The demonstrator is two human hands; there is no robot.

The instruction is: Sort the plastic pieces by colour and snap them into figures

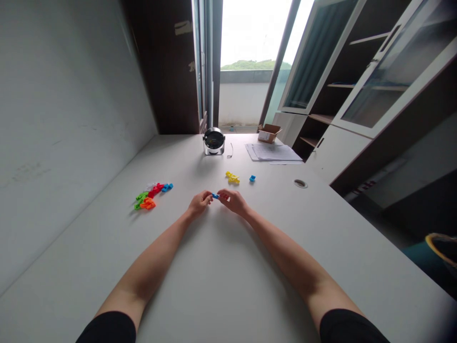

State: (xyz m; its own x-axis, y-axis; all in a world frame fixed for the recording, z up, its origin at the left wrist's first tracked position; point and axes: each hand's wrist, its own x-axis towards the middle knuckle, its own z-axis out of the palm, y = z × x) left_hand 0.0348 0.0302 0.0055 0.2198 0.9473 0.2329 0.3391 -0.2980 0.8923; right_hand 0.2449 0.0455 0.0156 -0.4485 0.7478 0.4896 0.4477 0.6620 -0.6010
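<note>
A small blue plastic clip (215,196), looking like a clothes peg, is held just above the white table between my two hands. My left hand (200,202) pinches its left end with closed fingers. On the other side, the fingers of my right hand (233,201) close on its right end and hide part of it. Beyond my right hand lie several yellow clips (233,178) and a single blue clip (253,178). To the left of my left hand is a heap with red clips (156,190), orange clips (148,204), green clips (142,196), white ones and blue clips (167,187).
A round black device on a metal stand (213,141) stands at the table's far side, with a thin cord (231,151) beside it. Papers (274,152) and an open cardboard box (269,133) lie far right. A cable hole (300,183) pierces the table (221,286). A wall borders the left.
</note>
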